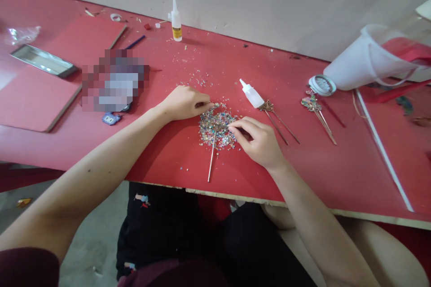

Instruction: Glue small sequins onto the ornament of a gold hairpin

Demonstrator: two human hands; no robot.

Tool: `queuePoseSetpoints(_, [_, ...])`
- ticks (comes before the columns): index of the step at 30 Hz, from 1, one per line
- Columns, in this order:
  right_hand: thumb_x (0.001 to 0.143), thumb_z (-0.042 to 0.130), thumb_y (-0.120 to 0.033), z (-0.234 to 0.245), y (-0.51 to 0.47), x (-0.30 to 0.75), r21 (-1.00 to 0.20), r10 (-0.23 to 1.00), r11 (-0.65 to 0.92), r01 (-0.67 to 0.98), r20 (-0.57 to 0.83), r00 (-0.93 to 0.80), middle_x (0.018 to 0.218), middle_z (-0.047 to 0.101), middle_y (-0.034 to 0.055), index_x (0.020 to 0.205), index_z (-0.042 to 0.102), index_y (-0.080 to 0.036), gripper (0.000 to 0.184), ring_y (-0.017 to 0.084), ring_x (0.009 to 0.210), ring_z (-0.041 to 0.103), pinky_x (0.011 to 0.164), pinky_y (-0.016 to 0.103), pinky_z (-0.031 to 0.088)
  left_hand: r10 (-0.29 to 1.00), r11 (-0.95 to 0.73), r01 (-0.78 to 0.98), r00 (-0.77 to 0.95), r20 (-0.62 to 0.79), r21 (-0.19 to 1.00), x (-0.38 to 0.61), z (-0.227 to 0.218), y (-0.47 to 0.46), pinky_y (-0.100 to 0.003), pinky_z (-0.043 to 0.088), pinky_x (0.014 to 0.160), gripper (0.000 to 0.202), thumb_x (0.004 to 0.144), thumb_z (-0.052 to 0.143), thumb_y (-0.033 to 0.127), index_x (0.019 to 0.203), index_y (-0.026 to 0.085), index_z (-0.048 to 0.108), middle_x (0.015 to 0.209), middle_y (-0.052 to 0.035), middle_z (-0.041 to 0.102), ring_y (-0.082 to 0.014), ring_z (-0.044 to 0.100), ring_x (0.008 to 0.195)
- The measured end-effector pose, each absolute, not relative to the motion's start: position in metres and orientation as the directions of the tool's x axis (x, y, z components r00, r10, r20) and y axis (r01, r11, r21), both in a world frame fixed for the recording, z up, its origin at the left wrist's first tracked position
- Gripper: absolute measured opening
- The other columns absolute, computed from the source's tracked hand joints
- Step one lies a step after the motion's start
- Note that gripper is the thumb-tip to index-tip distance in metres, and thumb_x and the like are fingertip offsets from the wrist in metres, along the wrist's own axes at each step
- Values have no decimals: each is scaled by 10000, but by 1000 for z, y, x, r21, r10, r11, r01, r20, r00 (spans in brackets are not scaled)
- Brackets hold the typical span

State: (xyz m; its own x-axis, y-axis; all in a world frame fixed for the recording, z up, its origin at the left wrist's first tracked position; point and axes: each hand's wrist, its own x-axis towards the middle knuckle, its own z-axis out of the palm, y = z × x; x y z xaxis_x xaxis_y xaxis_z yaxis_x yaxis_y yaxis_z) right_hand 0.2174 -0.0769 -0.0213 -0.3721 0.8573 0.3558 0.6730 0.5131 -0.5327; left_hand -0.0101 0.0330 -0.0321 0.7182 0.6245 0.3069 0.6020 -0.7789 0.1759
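I am standing by the red table (161, 152), where a person is working with both hands over a scatter of small shiny chips (206, 136). A metal pin (212, 157) is lying in the middle of it, its stem pointing toward the table's near edge and its upper end blending into the chips.

The left hand (186, 101) is hovering at or resting on the chips' far left edge, thumb and forefinger narrowed; I cannot tell what, if anything, they are holding. The right hand (257, 141) is making a narrow pinch just beside the pin's upper end. Something thin and dark is showing at its tips, but I cannot tell what it is or whether the tips are fully meeting.

For work this fine, I am favouring a light fingertip pinch, with the side of the right hand bracing on the table so the tips are not trembling. The stem is lying free of both hands, so any sideways push would be risking a roll; pressing straight down seems wiser. A glue bottle (253, 95) is lying near the right hand, touching or overlapping a second pin (283, 128), so the wrist is needing care there.
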Motion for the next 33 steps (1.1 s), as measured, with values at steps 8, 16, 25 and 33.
queuePoseSetpoints(8, [927,507,-251,-21,-77,217,-534,855,517,669,359,-374,818,649,31,901,628,-205,132,137,718,584,663,270,450,634,-772,607,714,296,190,-10,-31,32,-261,251,544,402,916,416,405,611,184,557,536,-10,548,-109,452,501])
queuePoseSetpoints(16, [931,501,-251,-21,-77,217,-529,854,519,671,355,-381,828,654,34,910,627,-206,135,140,731,589,682,276,459,629,-776,602,714,308,187,-10,-32,33,-267,251,532,407,916,426,405,591,182,527,530,-11,546,-116,460,493])
queuePoseSetpoints(25, [925,515,-248,-22,-77,218,-528,858,512,678,351,-375,843,661,30,914,634,-206,127,135,736,594,681,273,460,637,-770,607,715,286,198,-10,-31,33,-274,258,542,393,911,424,399,599,188,536,537,-10,548,-122,457,499])
queuePoseSetpoints(33, [918,519,-243,-22,-77,218,-535,857,514,671,348,-380,842,663,30,896,636,-210,123,137,733,599,664,270,467,637,-770,606,709,304,199,-10,-32,32,-265,261,540,397,907,428,400,589,185,528,523,-9,537,-111,444,489])
